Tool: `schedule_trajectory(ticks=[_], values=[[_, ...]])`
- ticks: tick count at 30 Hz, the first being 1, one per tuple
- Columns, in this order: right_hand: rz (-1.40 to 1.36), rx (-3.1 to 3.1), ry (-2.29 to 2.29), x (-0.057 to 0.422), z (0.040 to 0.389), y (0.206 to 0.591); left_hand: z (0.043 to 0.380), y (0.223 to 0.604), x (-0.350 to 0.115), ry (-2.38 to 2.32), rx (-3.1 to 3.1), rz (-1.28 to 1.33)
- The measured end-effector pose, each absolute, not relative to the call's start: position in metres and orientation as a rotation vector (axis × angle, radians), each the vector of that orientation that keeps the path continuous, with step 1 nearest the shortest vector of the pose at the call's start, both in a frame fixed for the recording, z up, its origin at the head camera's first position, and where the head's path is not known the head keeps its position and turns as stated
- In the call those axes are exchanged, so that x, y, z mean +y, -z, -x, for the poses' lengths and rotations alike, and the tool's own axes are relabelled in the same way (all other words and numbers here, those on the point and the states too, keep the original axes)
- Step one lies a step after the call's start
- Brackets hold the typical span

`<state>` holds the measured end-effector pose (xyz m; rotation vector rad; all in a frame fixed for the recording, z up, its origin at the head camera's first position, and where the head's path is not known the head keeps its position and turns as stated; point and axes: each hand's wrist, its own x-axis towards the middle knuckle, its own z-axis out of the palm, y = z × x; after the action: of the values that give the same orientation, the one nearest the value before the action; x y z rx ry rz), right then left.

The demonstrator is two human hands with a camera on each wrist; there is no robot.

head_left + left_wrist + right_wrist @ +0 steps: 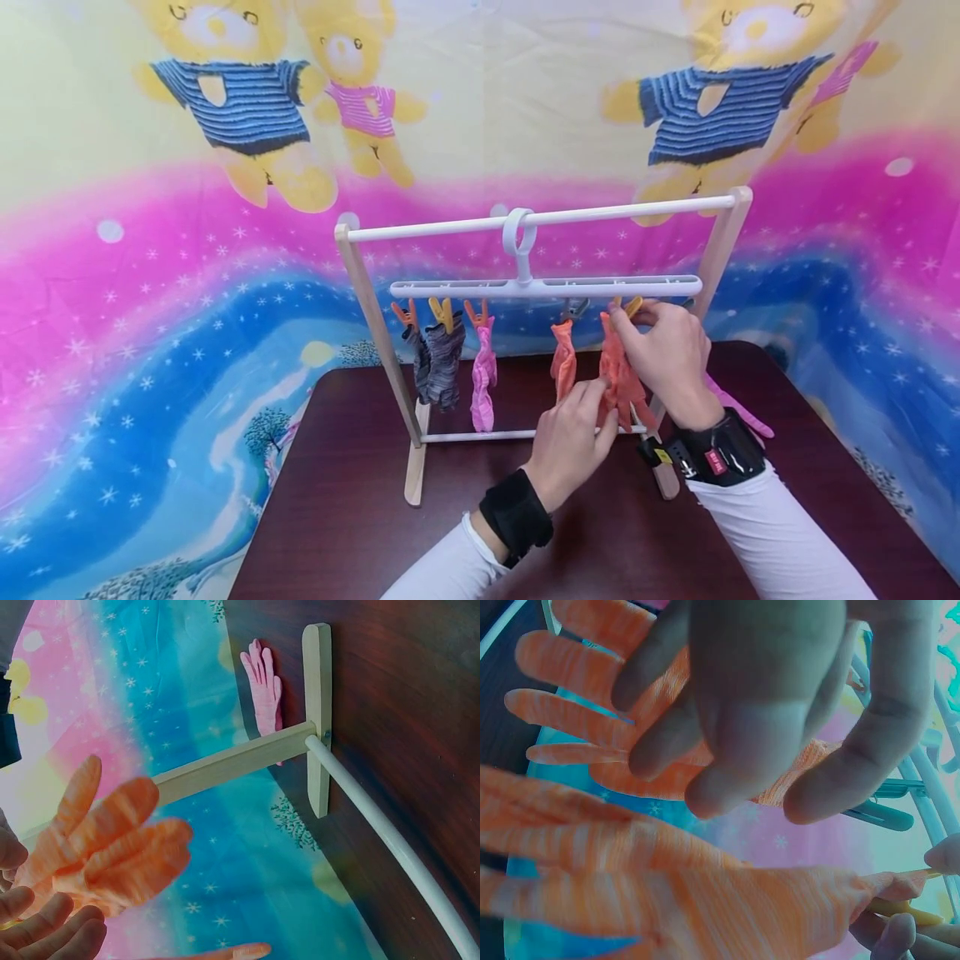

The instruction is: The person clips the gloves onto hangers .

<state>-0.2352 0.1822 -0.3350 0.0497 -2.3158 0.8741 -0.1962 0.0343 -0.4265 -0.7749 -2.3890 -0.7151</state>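
Observation:
My right hand pinches a yellow clothespin at the cuff of an orange striped glove, just under the white hanger bar. Its fingertips and thumb are partly cut off in the right wrist view. Lower down, my left hand is beside the same glove with relaxed, slightly bent fingers; whether they touch it cannot be told. In the right wrist view the left fingers cross in front of another orange glove. That glove hangs from a grey clothespin.
Dark grey gloves and a pink glove hang at the left from orange and yellow clothespins. A wooden stand with a white top rod carries the hanger. Another pink glove lies at the right of the brown table.

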Motion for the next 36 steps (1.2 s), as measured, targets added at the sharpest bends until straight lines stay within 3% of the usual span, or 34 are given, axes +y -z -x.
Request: schedule_trajectory(ticks=[36], values=[[-0.111, -2.367, -0.791, 0.186, 0.214, 0.363, 0.186, 0.449, 0.011, 0.762, -2.480, 0.760]])
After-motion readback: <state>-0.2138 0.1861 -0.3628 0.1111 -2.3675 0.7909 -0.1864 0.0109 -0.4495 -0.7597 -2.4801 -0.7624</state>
